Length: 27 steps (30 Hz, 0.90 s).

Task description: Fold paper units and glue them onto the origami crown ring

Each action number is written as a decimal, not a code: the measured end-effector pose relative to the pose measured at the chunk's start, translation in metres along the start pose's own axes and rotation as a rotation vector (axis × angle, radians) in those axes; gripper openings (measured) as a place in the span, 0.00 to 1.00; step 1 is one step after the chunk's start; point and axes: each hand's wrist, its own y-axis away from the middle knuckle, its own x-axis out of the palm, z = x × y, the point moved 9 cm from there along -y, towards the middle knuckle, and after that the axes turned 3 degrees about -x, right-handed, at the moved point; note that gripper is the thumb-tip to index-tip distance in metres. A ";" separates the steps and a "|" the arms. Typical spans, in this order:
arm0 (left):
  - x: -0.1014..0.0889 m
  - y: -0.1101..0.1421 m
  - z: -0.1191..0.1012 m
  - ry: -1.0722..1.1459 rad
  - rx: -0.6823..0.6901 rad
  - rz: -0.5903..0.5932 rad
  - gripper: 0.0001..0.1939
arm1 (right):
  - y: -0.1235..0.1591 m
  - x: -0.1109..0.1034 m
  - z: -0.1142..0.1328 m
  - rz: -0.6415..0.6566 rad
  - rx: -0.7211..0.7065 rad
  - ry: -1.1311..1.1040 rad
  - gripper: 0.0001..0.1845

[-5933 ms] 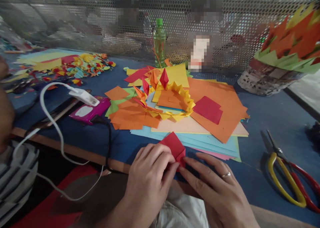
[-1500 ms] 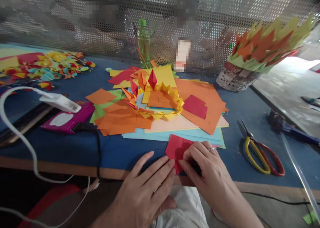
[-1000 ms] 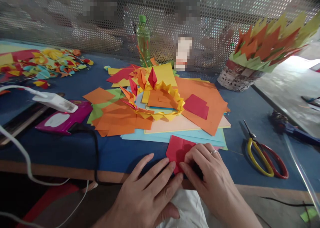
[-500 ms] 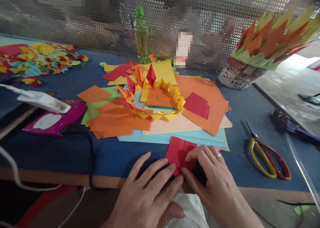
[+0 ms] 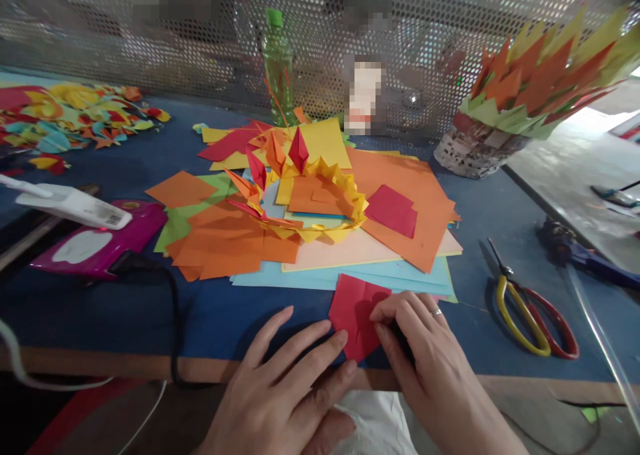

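Note:
A creased red paper square (image 5: pixel 354 308) lies at the front edge of the blue table, its lower corner folded to a point. My left hand (image 5: pixel 285 388) rests beside it with fingers spread, the fingertips touching its left and lower edges. Thumb and forefinger of my right hand (image 5: pixel 425 342) are pinched together at its right edge. Just beyond lies a stack of pale blue sheets (image 5: pixel 320 280). On the paper pile stands a yellow folded ring (image 5: pixel 333 230) with red and orange pointed pieces along its left side. Two smaller red sheets (image 5: pixel 393 210) lie on orange paper to its right.
Scissors (image 5: pixel 533 315) with yellow and red handles lie at the right. A papered pot (image 5: pixel 470 148) stands behind them, a green bottle (image 5: pixel 278 68) at the back. Left are a purple device (image 5: pixel 100 242) with cables and a heap of paper cuttings (image 5: pixel 75 118).
My right thumb and forefinger have drawn together at the red paper's right edge. Its pointed lower corner now shows between my hands. The view has shifted slightly.

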 end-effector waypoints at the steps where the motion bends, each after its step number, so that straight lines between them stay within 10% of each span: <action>1: 0.000 0.001 0.000 -0.003 0.004 0.016 0.17 | 0.001 0.001 0.000 0.000 0.002 0.001 0.07; 10: -0.004 0.000 0.003 0.064 -0.063 0.036 0.16 | 0.001 -0.018 -0.010 -0.187 0.064 -0.067 0.10; 27: -0.013 -0.010 -0.001 0.159 -0.103 -0.042 0.11 | -0.022 -0.028 -0.014 -0.155 0.115 0.019 0.18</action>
